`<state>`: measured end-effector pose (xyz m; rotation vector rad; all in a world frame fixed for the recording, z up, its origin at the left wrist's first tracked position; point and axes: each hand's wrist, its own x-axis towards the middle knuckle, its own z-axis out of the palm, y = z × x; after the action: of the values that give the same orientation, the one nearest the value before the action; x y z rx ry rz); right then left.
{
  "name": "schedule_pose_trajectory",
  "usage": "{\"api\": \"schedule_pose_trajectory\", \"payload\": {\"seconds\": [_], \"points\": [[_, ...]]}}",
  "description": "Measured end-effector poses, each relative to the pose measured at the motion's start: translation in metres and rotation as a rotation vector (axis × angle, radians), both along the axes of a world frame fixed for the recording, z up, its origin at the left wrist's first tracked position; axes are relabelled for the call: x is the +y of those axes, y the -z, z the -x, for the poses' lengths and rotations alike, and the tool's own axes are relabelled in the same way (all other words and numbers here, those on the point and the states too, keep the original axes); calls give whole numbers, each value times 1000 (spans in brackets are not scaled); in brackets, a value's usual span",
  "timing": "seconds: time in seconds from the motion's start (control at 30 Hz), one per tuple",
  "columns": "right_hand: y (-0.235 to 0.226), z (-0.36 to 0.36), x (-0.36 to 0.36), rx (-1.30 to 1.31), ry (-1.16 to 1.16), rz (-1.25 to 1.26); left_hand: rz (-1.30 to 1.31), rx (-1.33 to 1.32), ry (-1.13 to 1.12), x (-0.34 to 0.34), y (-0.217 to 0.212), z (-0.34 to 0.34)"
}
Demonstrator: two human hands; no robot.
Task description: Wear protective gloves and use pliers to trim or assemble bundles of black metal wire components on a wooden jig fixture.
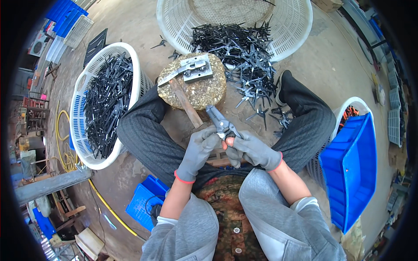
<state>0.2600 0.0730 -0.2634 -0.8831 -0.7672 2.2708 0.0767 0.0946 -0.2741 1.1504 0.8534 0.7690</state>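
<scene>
In front of my lap, both gloved hands hold a grey metal tool like a pair of shears [219, 121], with a round pivot and a broad blunt end pointing up and away. My left hand [198, 150] pinches it from the left near the pivot. My right hand [257, 150] grips its lower right part, with bare fingertips showing through the glove; the fingers partly hide this end. Just beyond stands a round stump [213, 93], bearing a steel block [201, 71] with a metal piece on it. A wooden handle [186, 103] leans over the stump's near edge.
Dark metal shear-like pieces [250, 56] spill from a tipped white basket [296, 26] onto the floor. More fill a white basket [135, 56] at left. A blue crate [352, 169] leans at right; a blue bin [143, 198] and yellow hose [109, 209] lie lower left.
</scene>
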Motion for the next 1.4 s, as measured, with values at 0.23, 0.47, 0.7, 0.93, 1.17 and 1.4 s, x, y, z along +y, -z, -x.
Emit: {"api": "schedule_pose_trajectory", "payload": {"seconds": [0.23,0.47,0.7,0.93,1.17,1.4], "points": [[-17,7,3,-154,-170,-72,90,-79,16,1,-2,16],[-5,19,-1,169,-53,20,81,-205,24,4,-2,10],[-2,22,5,91,-27,29,333,-445,-20,8,15,12],[10,26,7,0,-62,-6,356,-489,36,16,7,14],[14,24,14,21,-69,-34,236,-473,122,22,8,15],[21,27,12,-35,-76,2,158,-120,118,22,0,24]]}}
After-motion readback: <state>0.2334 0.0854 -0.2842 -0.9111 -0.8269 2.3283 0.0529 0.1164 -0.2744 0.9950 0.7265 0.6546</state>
